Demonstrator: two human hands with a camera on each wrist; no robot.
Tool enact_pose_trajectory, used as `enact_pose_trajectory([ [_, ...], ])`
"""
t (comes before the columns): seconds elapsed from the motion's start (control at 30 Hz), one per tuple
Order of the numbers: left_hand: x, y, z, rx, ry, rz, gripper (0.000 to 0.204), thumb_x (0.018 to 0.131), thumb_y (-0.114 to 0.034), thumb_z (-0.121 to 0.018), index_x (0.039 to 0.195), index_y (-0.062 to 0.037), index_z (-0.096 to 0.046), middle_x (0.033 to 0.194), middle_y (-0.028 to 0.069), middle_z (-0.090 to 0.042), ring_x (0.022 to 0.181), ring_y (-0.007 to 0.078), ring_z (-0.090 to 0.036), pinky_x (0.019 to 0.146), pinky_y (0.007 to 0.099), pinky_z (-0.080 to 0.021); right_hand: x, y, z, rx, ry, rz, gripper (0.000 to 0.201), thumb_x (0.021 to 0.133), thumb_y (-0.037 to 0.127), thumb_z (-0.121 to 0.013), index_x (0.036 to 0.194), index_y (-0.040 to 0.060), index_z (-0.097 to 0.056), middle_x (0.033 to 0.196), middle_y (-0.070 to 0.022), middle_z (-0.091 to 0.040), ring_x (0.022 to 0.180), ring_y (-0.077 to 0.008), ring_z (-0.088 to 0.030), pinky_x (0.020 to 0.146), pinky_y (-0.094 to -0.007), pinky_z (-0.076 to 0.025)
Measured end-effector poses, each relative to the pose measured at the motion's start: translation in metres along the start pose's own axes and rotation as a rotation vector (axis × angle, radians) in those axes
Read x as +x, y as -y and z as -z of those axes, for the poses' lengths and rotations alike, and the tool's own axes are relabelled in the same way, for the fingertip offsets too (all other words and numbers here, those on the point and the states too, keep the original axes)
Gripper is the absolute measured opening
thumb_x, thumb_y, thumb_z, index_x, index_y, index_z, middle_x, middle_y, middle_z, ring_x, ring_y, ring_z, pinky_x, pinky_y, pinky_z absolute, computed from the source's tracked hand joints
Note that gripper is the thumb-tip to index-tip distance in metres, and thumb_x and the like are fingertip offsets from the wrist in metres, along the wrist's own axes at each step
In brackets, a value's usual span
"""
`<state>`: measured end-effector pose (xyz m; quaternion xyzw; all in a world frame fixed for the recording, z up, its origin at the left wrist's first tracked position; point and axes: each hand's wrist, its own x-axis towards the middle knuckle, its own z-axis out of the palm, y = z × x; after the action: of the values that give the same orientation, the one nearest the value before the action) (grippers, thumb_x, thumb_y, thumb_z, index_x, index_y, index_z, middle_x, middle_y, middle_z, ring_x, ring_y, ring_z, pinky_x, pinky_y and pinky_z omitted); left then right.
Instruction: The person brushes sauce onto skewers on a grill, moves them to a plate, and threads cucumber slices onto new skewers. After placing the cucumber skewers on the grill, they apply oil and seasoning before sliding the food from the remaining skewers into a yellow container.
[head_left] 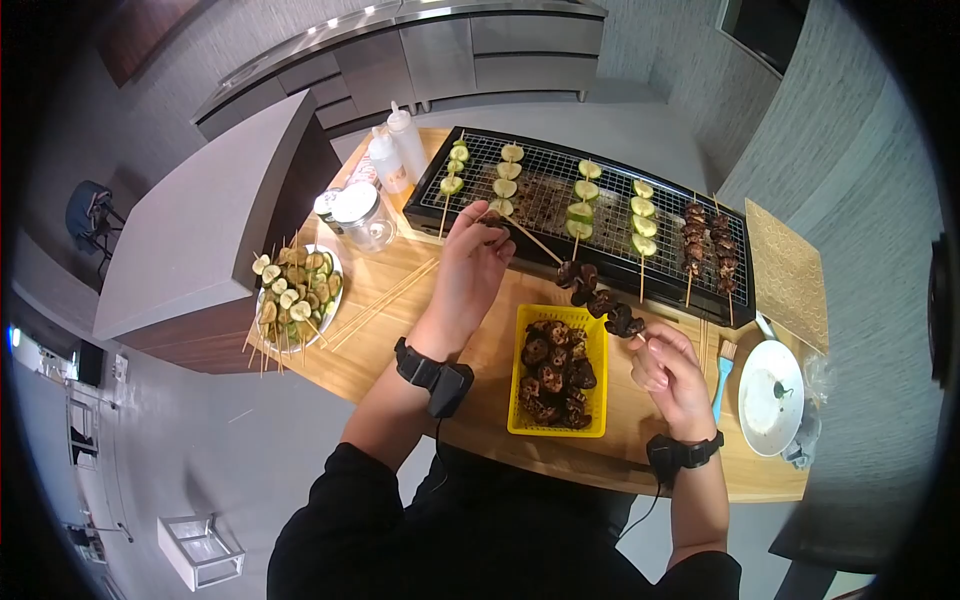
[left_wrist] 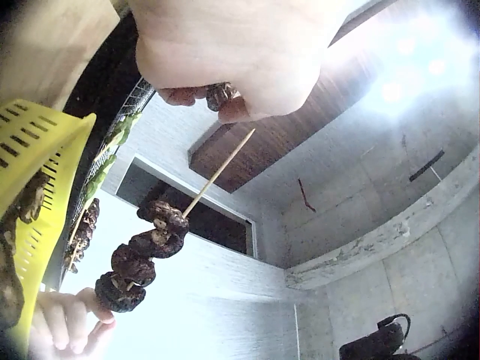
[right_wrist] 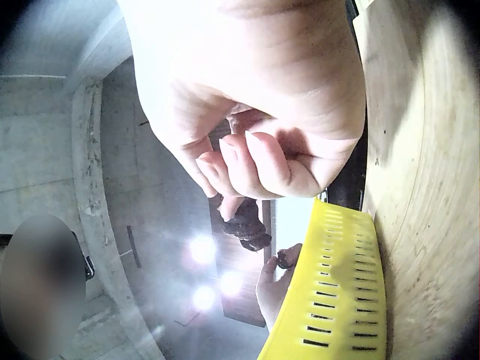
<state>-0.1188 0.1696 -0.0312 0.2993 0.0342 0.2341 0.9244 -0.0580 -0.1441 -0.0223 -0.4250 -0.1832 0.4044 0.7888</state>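
Note:
My right hand [head_left: 675,375] pinches the near end of a bamboo skewer [head_left: 538,243] between thumb and fingers. Several dark, wrinkled mushrooms [head_left: 597,300] are threaded along it, and its bare tip points up toward my left hand [head_left: 468,275]. The left fingertips pinch a single dark mushroom [left_wrist: 220,96]; in the left wrist view the skewer's tip is a short way from it. Below and between the hands stands a yellow slotted basket [head_left: 517,400] holding more mushrooms [head_left: 550,375]. In the right wrist view, curled fingers [right_wrist: 262,161] hide the skewer's gripped end.
Behind is a black grill [head_left: 540,190] bearing cucumber-like slice skewers and two mushroom skewers [head_left: 692,240]. At left are a loaded plate [head_left: 338,262], loose skewers [head_left: 385,300], a jar [head_left: 372,225] and squeeze bottles [head_left: 405,140]. A blue brush [head_left: 722,385] and white bowl [head_left: 765,430] lie right.

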Motion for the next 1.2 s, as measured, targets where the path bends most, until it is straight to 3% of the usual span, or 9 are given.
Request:
enact_pose_trajectory([
  [0.5, 0.004, 0.002, 0.004, 0.053, 0.035, -0.008, 0.032, 0.101, -0.004, -0.058, 0.132, -0.0097, -0.053, 0.121, 0.0056, -0.064, 0.100, 0.0122, -0.059, 0.092, 0.0298, -0.045, 0.000, 0.000, 0.001, -0.019, 0.009, -0.002, 0.024, 0.103, 0.014, -0.062, 0.111, -0.0074, -0.066, 0.058, 0.0054, -0.042, 0.051, -0.0038, -0.033, 0.052, -0.0233, -0.028],
  [0.7, -0.001, -0.001, -0.010, 0.088, -0.052, 0.001, 0.031, 0.103, -0.006, -0.055, 0.134, -0.0085, -0.052, 0.120, 0.0063, -0.063, 0.100, 0.0114, -0.056, 0.092, 0.0297, -0.044, -0.001, -0.002, 0.001, 0.008, -0.001, -0.002, 0.021, 0.103, 0.012, -0.062, 0.113, -0.0062, -0.065, 0.062, 0.0038, -0.047, 0.052, -0.0036, -0.036, 0.053, -0.0232, -0.029],
  [1.0, 0.003, 0.001, 0.003, 0.070, 0.030, 0.014, 0.032, 0.101, -0.006, -0.054, 0.132, -0.0107, -0.053, 0.110, 0.0011, -0.060, 0.096, 0.0124, -0.055, 0.087, 0.0297, -0.044, -0.001, 0.000, 0.002, 0.007, 0.020, -0.011, 0.021, 0.103, 0.011, -0.062, 0.113, -0.0061, -0.065, 0.063, 0.0035, -0.049, 0.052, -0.0035, -0.036, 0.053, -0.0233, -0.029],
  [1.2, -0.002, -0.001, -0.007, 0.108, -0.020, 0.000, 0.030, 0.099, -0.005, -0.055, 0.128, -0.0139, -0.053, 0.106, -0.0009, -0.059, 0.093, 0.0137, -0.055, 0.087, 0.0317, -0.045, 0.000, -0.001, 0.003, 0.009, 0.020, -0.003, 0.021, 0.103, 0.012, -0.062, 0.114, -0.0062, -0.066, 0.062, 0.0038, -0.048, 0.052, -0.0035, -0.036, 0.053, -0.0234, -0.029],
])
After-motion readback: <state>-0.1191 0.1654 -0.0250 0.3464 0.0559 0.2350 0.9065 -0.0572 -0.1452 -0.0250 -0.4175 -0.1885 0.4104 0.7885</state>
